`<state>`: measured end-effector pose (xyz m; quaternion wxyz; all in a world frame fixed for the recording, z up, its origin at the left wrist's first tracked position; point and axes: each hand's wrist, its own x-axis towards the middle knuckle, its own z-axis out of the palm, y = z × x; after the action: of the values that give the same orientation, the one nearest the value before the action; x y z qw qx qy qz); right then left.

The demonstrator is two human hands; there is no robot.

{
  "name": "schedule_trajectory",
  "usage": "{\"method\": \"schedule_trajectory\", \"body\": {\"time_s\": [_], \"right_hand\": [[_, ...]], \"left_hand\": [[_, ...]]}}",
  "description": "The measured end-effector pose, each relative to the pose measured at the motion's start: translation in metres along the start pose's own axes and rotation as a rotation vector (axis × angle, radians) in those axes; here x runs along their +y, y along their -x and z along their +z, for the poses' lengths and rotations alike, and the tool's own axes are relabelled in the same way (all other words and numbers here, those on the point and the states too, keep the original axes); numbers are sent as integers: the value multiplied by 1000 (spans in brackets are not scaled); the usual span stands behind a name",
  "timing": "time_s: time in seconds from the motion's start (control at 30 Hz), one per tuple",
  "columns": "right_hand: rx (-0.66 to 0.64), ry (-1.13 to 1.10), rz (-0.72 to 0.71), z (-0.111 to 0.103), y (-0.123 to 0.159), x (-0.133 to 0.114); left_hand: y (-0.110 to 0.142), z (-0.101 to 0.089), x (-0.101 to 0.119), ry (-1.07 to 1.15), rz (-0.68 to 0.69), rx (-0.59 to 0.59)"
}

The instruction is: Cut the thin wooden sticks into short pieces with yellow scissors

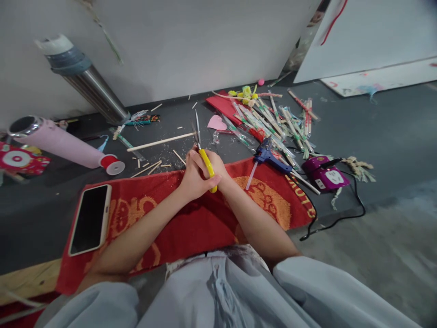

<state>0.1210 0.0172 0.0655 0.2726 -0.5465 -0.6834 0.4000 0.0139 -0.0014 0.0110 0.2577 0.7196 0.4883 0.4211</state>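
Holding yellow scissors (206,165) together, both hands meet at the centre of the view, above the far edge of the red towel (191,228). The left hand (192,178) wraps around the right hand (218,173), whose grip is clamped on the handle; blades point to 12 o'clock. A long stick (160,141) lies at 11 o'clock, a glue gun (269,157) at 2 o'clock, a phone (90,218) at 8 o'clock. I think the blade tips could slip and nick a finger, because the hands are crowded so tightly.
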Motion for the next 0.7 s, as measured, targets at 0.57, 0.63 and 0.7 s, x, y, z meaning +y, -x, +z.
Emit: {"method": "schedule_trajectory", "body": {"time_s": [0.57,0.63,0.7], "right_hand": [[1,301,-29,-9,15,-15],[-8,299,-48,-9,14,-13],[-12,295,-55,-9,14,-13]], "left_hand": [[-18,-86,70,-884,135,158],[-21,-87,63,-907,93,121],[-22,-87,59,-905,96,138]]}}
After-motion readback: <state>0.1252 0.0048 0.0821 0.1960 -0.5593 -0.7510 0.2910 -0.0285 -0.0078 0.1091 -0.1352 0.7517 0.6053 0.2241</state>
